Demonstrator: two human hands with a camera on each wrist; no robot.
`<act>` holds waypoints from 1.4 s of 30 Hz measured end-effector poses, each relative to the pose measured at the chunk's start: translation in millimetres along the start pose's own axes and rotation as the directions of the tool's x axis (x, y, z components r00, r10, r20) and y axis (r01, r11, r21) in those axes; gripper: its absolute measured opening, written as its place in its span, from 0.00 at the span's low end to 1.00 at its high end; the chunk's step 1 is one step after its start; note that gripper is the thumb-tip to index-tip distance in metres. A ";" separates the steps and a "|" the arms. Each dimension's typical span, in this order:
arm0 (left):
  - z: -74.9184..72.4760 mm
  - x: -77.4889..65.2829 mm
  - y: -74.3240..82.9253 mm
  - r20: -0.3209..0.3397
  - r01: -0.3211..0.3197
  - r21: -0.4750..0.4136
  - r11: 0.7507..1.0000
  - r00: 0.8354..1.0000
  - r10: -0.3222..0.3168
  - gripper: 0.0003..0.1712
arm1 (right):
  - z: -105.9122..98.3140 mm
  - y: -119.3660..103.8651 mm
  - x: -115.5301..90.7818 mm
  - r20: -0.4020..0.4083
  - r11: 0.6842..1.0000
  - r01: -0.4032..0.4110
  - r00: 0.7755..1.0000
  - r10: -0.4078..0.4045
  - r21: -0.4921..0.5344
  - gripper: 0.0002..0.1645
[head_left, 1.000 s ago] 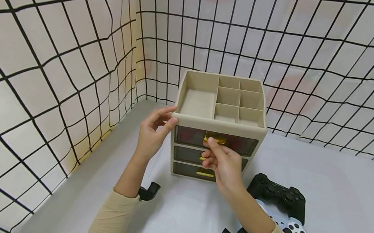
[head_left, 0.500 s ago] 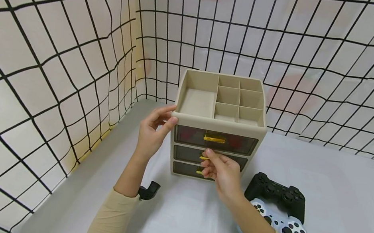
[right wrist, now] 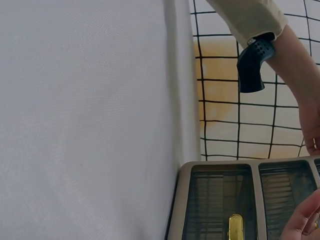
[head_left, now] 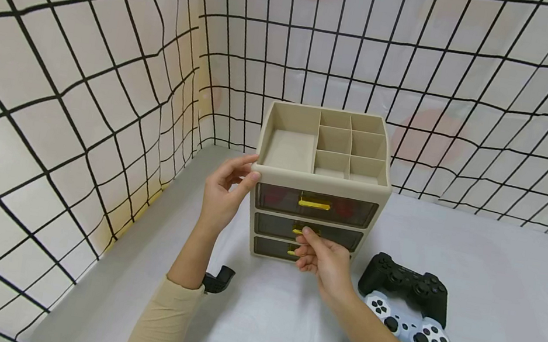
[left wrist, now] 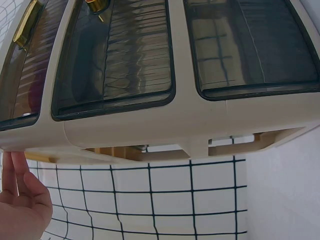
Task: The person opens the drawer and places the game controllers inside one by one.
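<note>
A beige drawer organizer stands upright, with three dark see-through drawers below a divided open top. My left hand touches its upper left corner, thumb at the front edge and fingers along the side. In the left wrist view two straight fingers meet the beige side wall. With curled fingers, my right hand pinches the gold handle of the middle drawer, its thumb covering part of it. Reddish shapes show behind the top drawer's front. All three drawers appear closed.
Right of the organizer lie a black game controller and, nearer, a light blue one, partly behind my right forearm. Black wire grid rises behind and to the left. A white cloth covers the table.
My right hand has moved down from the top drawer's handle to the middle drawer's handle, leaving the top handle uncovered. The left hand has stayed at the organizer's corner.
</note>
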State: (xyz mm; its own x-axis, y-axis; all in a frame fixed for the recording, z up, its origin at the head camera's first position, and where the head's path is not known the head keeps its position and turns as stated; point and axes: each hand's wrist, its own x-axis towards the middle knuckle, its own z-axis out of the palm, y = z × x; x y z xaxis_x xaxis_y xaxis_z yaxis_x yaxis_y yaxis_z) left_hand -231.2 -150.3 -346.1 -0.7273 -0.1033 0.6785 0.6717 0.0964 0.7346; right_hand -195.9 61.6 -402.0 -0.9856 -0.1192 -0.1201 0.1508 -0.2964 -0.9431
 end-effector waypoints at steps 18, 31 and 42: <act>0.2 0.3 -0.2 0.002 -0.021 0.006 1.000 1.000 0.021 0.18 | 0.0 1.4 2.5 -0.019 0.999 -0.017 1.000 0.018 0.033 0.16; 0.2 0.0 -1.2 -0.001 -0.006 -0.012 1.000 1.000 0.006 0.18 | -2.3 5.4 -1.7 -0.020 1.000 -0.013 1.000 0.013 0.027 0.18; 2.4 0.4 13.6 0.005 -0.008 -0.002 1.000 1.000 0.008 0.18 | -1.4 6.2 -14.7 -0.039 0.999 -0.038 0.999 0.038 0.019 0.19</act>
State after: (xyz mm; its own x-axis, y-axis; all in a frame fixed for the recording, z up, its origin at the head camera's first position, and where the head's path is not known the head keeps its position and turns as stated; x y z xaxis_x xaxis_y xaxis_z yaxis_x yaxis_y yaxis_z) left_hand -222.7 -146.7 -335.9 -0.7227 -0.0979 0.6842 0.6775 0.0953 0.7293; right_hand -180.6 62.8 -406.5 -0.9813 -0.0934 -0.1681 0.1891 -0.3097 -0.9318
